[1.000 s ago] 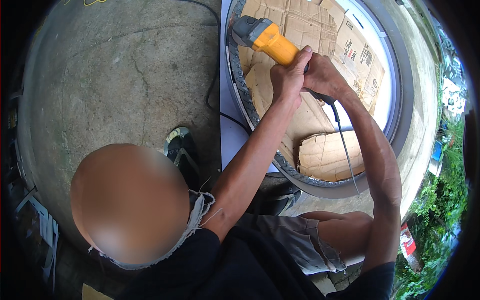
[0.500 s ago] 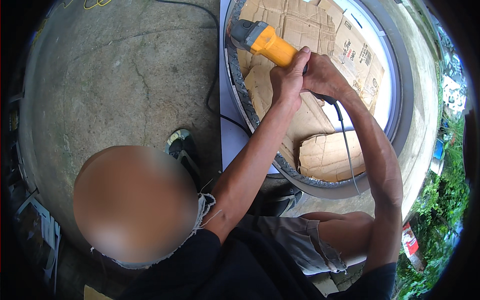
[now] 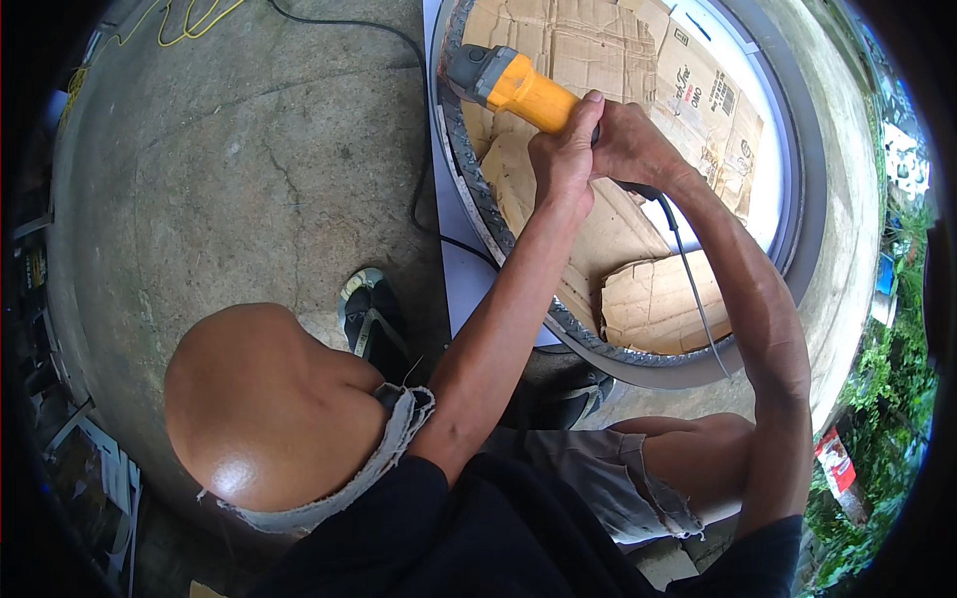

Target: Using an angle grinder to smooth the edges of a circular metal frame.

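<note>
Both my hands hold a yellow-and-grey angle grinder (image 3: 530,92) over a large round grey frame (image 3: 768,40). My left hand (image 3: 566,159) is closed on the grinder's body, thumb along its top. My right hand (image 3: 638,149) wraps round the rear of it, beside the left. The grinder's head sits at the left part of the frame's rim, along a speckled dark inner band (image 3: 478,184); its disc is hidden. A black cord (image 3: 688,269) hangs from the handle. Flattened cardboard pieces (image 3: 653,299) line the frame's inside over a white surface.
The frame lies on a white board (image 3: 454,289) on cracked concrete (image 3: 219,169). A black cable (image 3: 419,189) runs along its left. Yellow cords (image 3: 194,25) lie at top left, pale scrap strips (image 3: 105,463) at lower left. My knees and feet are below; plants (image 3: 867,379) are at right.
The grinder and both hands have shifted slightly left and up in the view, from the last half second. The surroundings and my left knee have shifted a little too, as the view moves.
</note>
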A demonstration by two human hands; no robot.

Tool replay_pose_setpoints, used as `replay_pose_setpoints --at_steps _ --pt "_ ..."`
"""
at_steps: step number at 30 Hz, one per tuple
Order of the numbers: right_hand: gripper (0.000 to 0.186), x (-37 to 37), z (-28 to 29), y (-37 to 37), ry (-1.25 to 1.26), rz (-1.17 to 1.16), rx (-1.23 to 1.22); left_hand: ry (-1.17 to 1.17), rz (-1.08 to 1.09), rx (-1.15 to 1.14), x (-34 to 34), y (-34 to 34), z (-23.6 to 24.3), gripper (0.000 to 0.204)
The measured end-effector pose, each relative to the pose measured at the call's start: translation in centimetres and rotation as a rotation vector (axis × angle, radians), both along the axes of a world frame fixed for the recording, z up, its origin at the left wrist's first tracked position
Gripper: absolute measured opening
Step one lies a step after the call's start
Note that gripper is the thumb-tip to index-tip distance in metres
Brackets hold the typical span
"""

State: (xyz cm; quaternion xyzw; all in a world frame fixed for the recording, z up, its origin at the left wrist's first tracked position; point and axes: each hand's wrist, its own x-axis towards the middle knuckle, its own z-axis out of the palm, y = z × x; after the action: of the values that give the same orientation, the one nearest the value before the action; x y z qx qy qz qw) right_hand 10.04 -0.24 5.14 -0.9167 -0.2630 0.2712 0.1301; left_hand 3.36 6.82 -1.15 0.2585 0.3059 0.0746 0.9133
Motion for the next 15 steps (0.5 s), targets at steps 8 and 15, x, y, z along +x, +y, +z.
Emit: replay_pose_setpoints --at_steps 8,15 --pt "0.052 0.14 0.52 -0.72 0.011 0.000 0.019 -0.021 -0.008 -0.015 0.22 -0.46 0.08 0.052" --pt "0.053 0.01 0.26 -0.49 0.004 0.003 -0.005 0.004 0.003 -0.002 0.00 -0.32 0.48 0.054"
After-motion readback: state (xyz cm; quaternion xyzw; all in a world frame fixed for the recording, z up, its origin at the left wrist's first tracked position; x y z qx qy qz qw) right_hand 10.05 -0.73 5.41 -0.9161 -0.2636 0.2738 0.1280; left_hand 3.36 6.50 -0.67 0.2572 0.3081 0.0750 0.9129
